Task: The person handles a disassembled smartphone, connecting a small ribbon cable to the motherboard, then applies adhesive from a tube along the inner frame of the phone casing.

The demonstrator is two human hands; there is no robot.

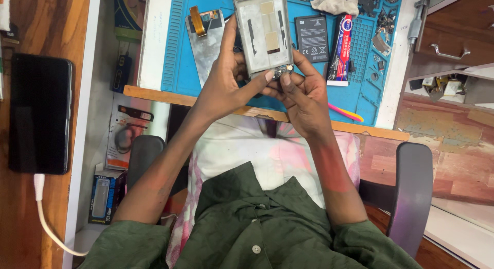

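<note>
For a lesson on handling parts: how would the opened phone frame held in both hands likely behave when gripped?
The opened phone frame looks thin and flat, so probably stiff yet light. Exposed inner parts suggest fragility. The left hand and right hand pinch its lower edge.

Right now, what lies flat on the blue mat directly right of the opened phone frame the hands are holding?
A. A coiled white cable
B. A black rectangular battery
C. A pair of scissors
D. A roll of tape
B: a black rectangular battery lies on the blue mat just right of the opened phone frame, which the left hand and right hand hold, with a glue tube on its far side.
</note>
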